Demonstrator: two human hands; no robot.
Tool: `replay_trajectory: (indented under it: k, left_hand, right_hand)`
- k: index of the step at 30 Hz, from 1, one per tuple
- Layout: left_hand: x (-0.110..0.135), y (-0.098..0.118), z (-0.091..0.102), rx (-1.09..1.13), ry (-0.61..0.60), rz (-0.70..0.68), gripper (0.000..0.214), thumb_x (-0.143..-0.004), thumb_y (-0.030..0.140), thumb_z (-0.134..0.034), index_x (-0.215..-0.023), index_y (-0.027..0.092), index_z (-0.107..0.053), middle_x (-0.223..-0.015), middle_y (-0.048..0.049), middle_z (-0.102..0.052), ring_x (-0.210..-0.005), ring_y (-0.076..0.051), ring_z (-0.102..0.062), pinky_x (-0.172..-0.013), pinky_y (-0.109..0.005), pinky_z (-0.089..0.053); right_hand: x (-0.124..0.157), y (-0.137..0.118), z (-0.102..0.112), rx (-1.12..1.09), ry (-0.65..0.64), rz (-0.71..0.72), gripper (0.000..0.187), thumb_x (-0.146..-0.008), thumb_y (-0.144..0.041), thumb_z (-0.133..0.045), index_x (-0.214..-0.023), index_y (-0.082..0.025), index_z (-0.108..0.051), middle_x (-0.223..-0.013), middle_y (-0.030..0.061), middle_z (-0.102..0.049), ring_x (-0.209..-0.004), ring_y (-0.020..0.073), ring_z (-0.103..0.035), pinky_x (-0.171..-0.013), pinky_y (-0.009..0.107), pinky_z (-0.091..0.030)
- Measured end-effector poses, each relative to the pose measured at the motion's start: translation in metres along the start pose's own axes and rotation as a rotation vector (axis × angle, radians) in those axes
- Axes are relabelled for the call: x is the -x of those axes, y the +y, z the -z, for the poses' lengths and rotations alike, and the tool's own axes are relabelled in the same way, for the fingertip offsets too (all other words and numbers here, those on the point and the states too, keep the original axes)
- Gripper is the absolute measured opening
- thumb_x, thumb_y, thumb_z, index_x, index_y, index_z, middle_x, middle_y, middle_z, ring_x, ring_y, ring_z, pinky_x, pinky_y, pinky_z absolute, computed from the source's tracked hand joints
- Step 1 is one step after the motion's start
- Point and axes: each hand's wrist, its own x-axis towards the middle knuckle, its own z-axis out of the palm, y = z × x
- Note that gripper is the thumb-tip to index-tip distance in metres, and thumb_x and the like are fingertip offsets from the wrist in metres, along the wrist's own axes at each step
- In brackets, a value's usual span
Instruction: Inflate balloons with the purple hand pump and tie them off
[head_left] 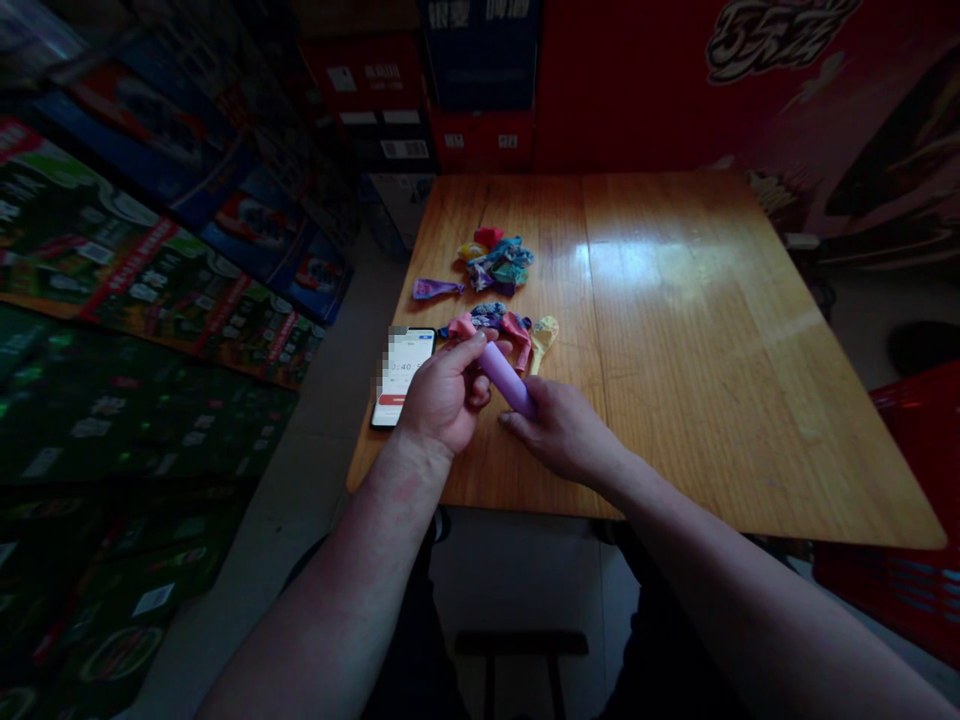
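Note:
Between my hands is a smooth light purple tube, shaped like a hand balloon pump and tilted over the near left part of the table. My left hand pinches around its upper end, thumb on top and fingers curled. The lower end sits in the closed fingers of my right hand. Just beyond lie limp balloons: a pink balloon, a dark blue patterned balloon and a cream balloon. Whether a balloon is on the tube's upper end is hidden by my left fingers.
A phone with a timer on its screen lies left of my left hand. Farther back are a purple balloon and a pile of several coloured balloons. Stacked cartons line the left side; a red crate stands at right beyond the wooden table.

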Motion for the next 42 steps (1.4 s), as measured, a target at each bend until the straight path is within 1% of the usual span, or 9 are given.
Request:
replay_trajectory:
  k: [3, 9, 15, 20, 24, 29, 37, 42]
  left_hand:
    - [-0.0008, -0.0003, 0.0012, 0.0, -0.011, -0.001, 0.013, -0.092, 0.023, -0.07, -0.096, 0.012, -0.072, -0.093, -0.0104, -0.078, -0.043, -0.001, -0.042, -0.04, -0.015, -0.025]
    - [-0.0018, -0.0012, 0.0024, 0.007, -0.017, 0.001, 0.014, -0.09, 0.023, -0.072, -0.097, 0.012, -0.072, -0.094, -0.0108, -0.079, -0.044, -0.001, -0.043, -0.041, -0.015, -0.026]
    - [-0.0026, -0.0016, 0.0026, 0.016, -0.012, 0.001, 0.011, -0.091, 0.021, -0.069, -0.097, 0.012, -0.071, -0.09, -0.01, -0.079, -0.043, -0.002, -0.044, -0.04, -0.015, -0.027]
    - [-0.0035, -0.0025, 0.004, 0.024, -0.019, -0.002, 0.011, -0.096, 0.019, -0.064, -0.099, 0.011, -0.07, -0.092, -0.0102, -0.078, -0.043, -0.002, -0.043, -0.04, -0.014, -0.027]
    - [-0.0026, -0.002, 0.0035, 0.019, -0.016, -0.002, 0.012, -0.096, 0.021, -0.065, -0.099, 0.011, -0.07, -0.093, -0.0108, -0.078, -0.043, -0.002, -0.043, -0.04, -0.014, -0.027]
    - [-0.0029, -0.0018, 0.0035, 0.022, -0.016, -0.005, 0.011, -0.095, 0.02, -0.065, -0.099, 0.012, -0.07, -0.093, -0.0106, -0.079, -0.043, -0.002, -0.044, -0.04, -0.014, -0.027]
    - [-0.0023, -0.0014, 0.0026, 0.009, -0.02, -0.006, 0.013, -0.097, 0.022, -0.065, -0.099, 0.01, -0.071, -0.094, -0.0113, -0.078, -0.043, -0.001, -0.043, -0.04, -0.014, -0.026]
    - [-0.002, -0.0017, 0.0032, 0.008, -0.019, -0.009, 0.011, -0.096, 0.02, -0.065, -0.098, 0.011, -0.071, -0.094, -0.0108, -0.078, -0.043, -0.002, -0.043, -0.04, -0.014, -0.027]
  right_hand:
    - [0.0, -0.0006, 0.0009, -0.012, 0.005, 0.01, 0.022, -0.092, -0.034, -0.068, -0.105, -0.016, -0.07, -0.096, 0.0097, -0.075, -0.08, 0.0196, -0.065, -0.071, 0.03, -0.042]
    - [-0.0005, -0.0018, 0.0019, 0.016, 0.001, 0.012, 0.021, -0.092, -0.034, -0.068, -0.103, -0.016, -0.07, -0.092, 0.0087, -0.073, -0.074, 0.0176, -0.061, -0.066, 0.03, -0.038]
    - [-0.0019, -0.0011, 0.0013, 0.009, -0.009, -0.002, 0.023, -0.092, -0.035, -0.07, -0.105, -0.016, -0.071, -0.091, 0.008, -0.073, -0.075, 0.0176, -0.061, -0.065, 0.029, -0.037]
    - [-0.0028, 0.0003, -0.0002, 0.001, -0.008, -0.004, 0.025, -0.092, -0.035, -0.07, -0.108, -0.016, -0.072, -0.091, 0.0084, -0.073, -0.076, 0.019, -0.063, -0.067, 0.031, -0.039]
    - [-0.0028, 0.0012, -0.001, -0.006, 0.0, 0.01, 0.025, -0.091, -0.034, -0.07, -0.11, -0.017, -0.071, -0.092, 0.0084, -0.073, -0.076, 0.0188, -0.062, -0.067, 0.031, -0.039]
    - [-0.0031, 0.0024, -0.0011, 0.007, 0.003, 0.005, 0.024, -0.091, -0.036, -0.07, -0.105, -0.016, -0.071, -0.089, 0.0083, -0.072, -0.074, 0.0186, -0.061, -0.065, 0.031, -0.037]
    - [-0.0028, 0.002, -0.001, -0.005, 0.003, 0.014, 0.024, -0.091, -0.033, -0.071, -0.109, -0.017, -0.071, -0.094, 0.0091, -0.074, -0.077, 0.0191, -0.062, -0.067, 0.031, -0.039]
    - [-0.0016, 0.0005, -0.001, 0.013, 0.006, 0.001, 0.021, -0.092, -0.034, -0.071, -0.102, -0.016, -0.07, -0.091, 0.0086, -0.072, -0.074, 0.0183, -0.061, -0.065, 0.03, -0.038]
